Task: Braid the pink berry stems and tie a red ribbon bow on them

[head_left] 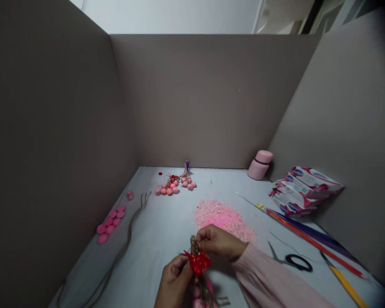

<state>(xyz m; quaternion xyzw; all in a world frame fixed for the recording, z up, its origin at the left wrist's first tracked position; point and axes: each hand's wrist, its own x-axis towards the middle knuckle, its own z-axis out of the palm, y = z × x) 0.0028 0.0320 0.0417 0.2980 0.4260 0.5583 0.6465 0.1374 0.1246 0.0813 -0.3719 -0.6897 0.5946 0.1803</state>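
Item held: one braided cord [194, 244], lower centre of the frame, upright between the two hands, with a red bow [199, 262] at its neck and pink balls [197, 293] hanging beneath, cut off by the frame edge.

Left hand [175, 280]: nearly closed, thumb and fingers pinching the side of the red bow. Right hand [216, 244]: fingers curled in a pinch at the braided cord, above the bow. The fingertips are partly hidden, so the exact grip is uncertain.

Step in hand, as judged: fixing or straightening the bow on the braid. The next move calls for a steady left pinch while the right fingers work close to the neck.

Also listed, on the bench [167, 222]: a bunch with purple tie [188, 182], upper centre; loose cords [128, 237], left; pink granules [223, 220], centre; scissors [303, 268], lower right.
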